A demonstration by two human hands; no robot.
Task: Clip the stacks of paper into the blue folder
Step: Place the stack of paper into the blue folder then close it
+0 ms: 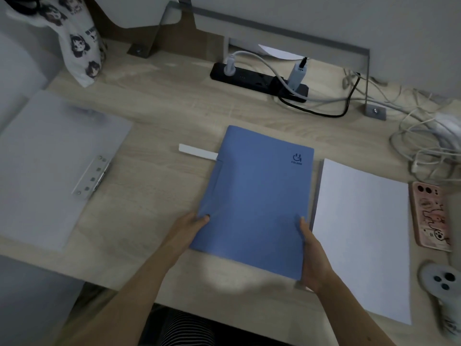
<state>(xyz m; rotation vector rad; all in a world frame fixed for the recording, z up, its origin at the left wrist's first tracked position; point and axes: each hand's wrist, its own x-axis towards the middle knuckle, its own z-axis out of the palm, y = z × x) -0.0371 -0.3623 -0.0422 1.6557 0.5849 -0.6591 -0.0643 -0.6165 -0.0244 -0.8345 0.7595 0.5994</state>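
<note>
Overlapping end of white strip (197, 151): blue folder (257, 196)

The head-worn camera looked forward and steeply down, close over the tabletop (159, 108), centred on the blue folder (257, 196), the wall (324, 18) at 12 o'clock, the left hand (190, 227) and right hand (313, 255) entering from 6 o'clock.

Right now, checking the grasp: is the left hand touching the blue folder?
Touching. The head view shows the left hand gripping the blue folder at its near left edge, thumb on the cover.
</note>
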